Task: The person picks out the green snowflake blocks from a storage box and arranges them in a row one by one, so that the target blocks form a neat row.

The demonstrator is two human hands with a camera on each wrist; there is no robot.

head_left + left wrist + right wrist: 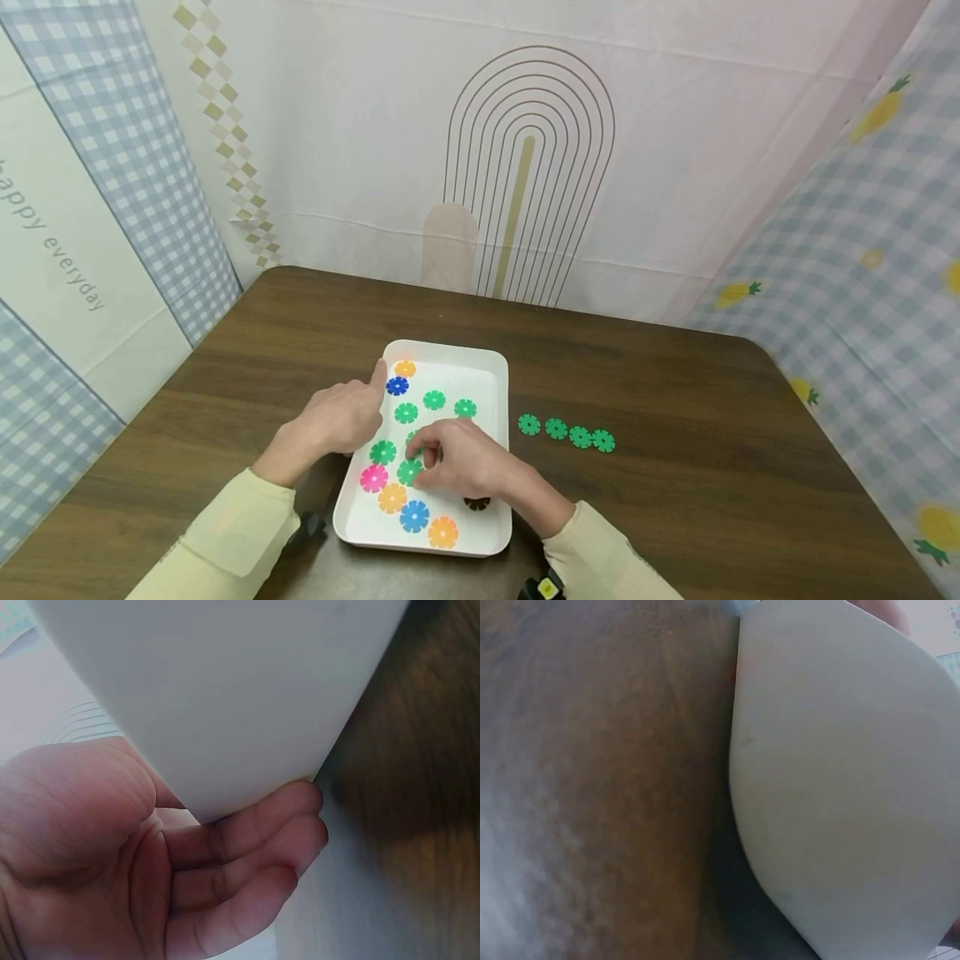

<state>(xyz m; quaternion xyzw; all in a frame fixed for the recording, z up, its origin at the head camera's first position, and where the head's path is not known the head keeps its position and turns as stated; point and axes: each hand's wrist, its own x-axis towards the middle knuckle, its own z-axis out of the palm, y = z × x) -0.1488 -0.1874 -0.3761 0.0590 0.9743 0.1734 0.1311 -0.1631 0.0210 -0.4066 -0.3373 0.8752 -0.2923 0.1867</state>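
A white tray (427,546) holds several notched snowflake discs, most of them green. My left hand (347,414) grips the tray's left side, its index finger stretched along the rim. In the left wrist view, curled fingers (259,832) press against the tray's outer wall (232,697). My right hand (463,458) is over the middle of the tray, thumb and index finger bent and apart around a green disc (409,472). Another green disc is partly hidden behind these fingers. The right wrist view shows only the tray wall (840,765) and tabletop, not the fingertips.
A row of green discs (556,428) lies on the brown table (675,467) to the tray's right. Pink (374,478), orange (443,532), blue (414,516) and dark (477,503) discs lie in the tray. A patterned cloth (360,150) hangs behind the table.
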